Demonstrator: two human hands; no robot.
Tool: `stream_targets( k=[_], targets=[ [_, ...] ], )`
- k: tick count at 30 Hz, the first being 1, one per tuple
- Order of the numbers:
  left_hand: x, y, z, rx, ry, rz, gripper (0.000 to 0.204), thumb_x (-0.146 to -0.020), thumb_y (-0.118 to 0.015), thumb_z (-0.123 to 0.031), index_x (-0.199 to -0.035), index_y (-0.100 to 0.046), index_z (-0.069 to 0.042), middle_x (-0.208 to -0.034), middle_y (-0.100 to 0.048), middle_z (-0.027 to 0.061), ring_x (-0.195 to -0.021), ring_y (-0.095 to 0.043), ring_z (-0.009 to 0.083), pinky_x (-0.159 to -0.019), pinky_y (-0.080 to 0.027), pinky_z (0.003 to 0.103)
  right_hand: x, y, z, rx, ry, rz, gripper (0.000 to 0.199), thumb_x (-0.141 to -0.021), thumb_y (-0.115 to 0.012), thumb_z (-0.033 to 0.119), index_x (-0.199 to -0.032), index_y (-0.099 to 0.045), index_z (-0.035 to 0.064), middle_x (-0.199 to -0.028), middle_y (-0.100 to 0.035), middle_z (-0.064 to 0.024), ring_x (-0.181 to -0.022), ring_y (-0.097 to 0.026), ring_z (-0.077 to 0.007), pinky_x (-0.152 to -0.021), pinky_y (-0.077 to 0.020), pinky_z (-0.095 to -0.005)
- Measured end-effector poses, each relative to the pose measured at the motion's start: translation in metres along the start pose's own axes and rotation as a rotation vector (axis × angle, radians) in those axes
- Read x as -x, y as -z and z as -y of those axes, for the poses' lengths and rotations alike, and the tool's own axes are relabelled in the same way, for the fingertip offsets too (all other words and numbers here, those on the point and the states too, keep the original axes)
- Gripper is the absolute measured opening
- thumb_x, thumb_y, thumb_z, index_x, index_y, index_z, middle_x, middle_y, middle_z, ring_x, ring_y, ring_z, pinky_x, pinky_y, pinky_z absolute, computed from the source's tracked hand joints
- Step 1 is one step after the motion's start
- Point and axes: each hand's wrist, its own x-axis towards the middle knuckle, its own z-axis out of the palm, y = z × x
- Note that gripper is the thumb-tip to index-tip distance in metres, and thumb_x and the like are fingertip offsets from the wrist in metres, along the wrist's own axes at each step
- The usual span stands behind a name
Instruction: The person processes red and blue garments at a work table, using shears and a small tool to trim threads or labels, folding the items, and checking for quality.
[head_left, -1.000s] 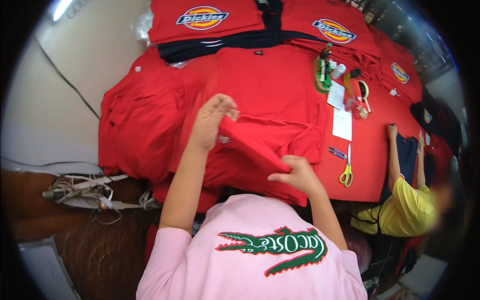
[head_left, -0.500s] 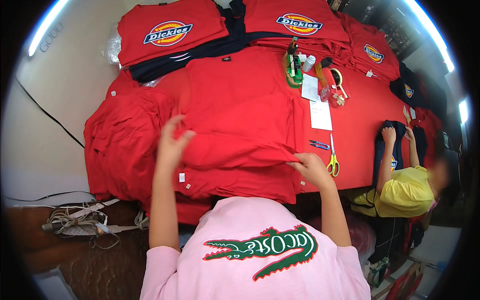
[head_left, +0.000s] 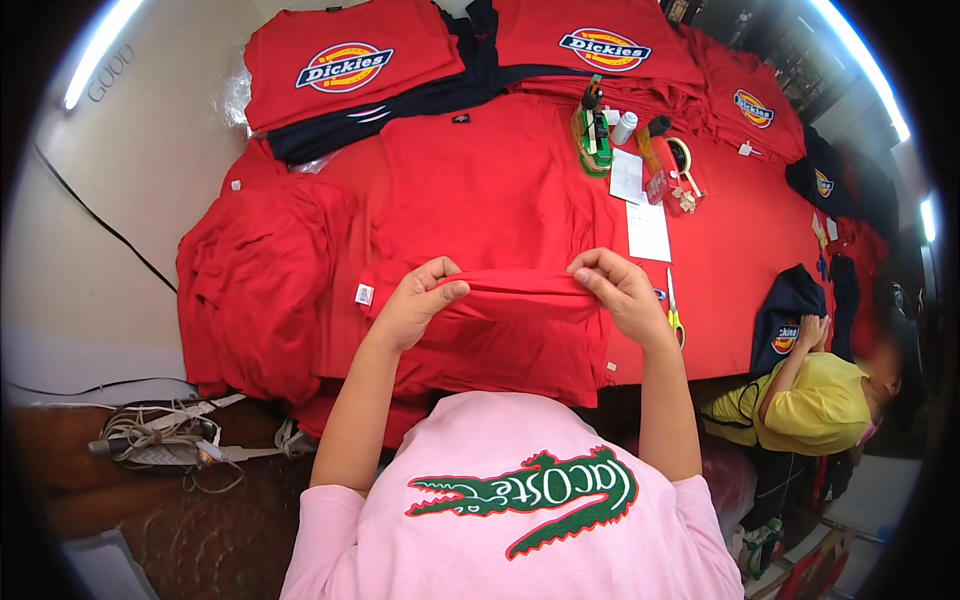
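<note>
A red t-shirt lies spread on the red table in front of me. My left hand and my right hand each pinch one end of a bunched fold of its lower part, lifted a little off the table. A small white tag shows at the shirt's left edge, just left of my left hand. The shirt's hem hangs over the table's near edge against my pink top.
A heap of red shirts lies at the left. Folded red shirts with oval logos and dark ones sit at the back. Scissors, papers and a tape dispenser lie right. A person in yellow handles a dark shirt.
My hands have come together onto the shirt's lower part and lifted it into a bunched fold; half a second ago they pressed the fabric flat, wider apart.
</note>
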Motion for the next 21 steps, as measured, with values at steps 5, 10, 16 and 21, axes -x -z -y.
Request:
stream_targets(
  k=[5,10,16,21],
  targets=[
    [0.012,-0.007,0.003,-0.019,0.085,-0.023,0.016,-0.097,-0.078,-0.016,-0.097,-0.062,-0.011,-0.094,-0.062,-0.0079,-0.091,-0.054,0.0024,-0.088,-0.044,0.021,0.008,0.002,-0.023,-0.125,0.038,-0.045,0.027,-0.110,-0.057,0.013,-0.135,-0.059,0.0054,-0.078,-0.054,0.0062,-0.073,-0.045,-0.0031,-0.068,-0.0376,-0.0215],
    [0.015,-0.010,0.005,-0.048,0.077,-0.012,0.017,-0.095,-0.079,-0.013,-0.099,-0.062,-0.011,-0.096,-0.064,-0.0067,-0.092,-0.057,0.0031,-0.089,-0.046,0.022,0.012,0.002,-0.025,-0.220,0.135,-0.100,0.045,-0.115,-0.044,0.033,-0.147,-0.051,0.0024,-0.082,-0.061,0.0019,-0.074,-0.050,-0.0043,-0.071,-0.0395,-0.0235],
    [0.022,-0.011,-0.002,-0.112,0.095,-0.044,0.022,-0.092,-0.081,-0.011,-0.101,-0.061,-0.010,-0.092,-0.066,-0.0058,-0.088,-0.059,0.0019,-0.084,-0.045,0.020,0.014,0.001,-0.018,-0.274,0.174,-0.106,0.066,-0.115,-0.031,0.049,-0.151,-0.046,-0.0040,-0.085,-0.068,-0.0011,-0.079,-0.055,-0.0048,-0.083,-0.0397,-0.0225],
    [0.031,-0.014,-0.002,-0.329,0.063,-0.036,0.018,-0.088,-0.085,-0.007,-0.096,-0.069,-0.005,-0.089,-0.065,-0.0067,-0.086,-0.055,0.0019,-0.080,-0.046,0.021,0.018,0.014,-0.038,-0.219,0.185,-0.138,0.066,-0.115,-0.030,0.048,-0.150,-0.047,-0.0052,-0.083,-0.069,-0.0007,-0.078,-0.054,-0.0038,-0.083,-0.0403,-0.0220]
  ],
)
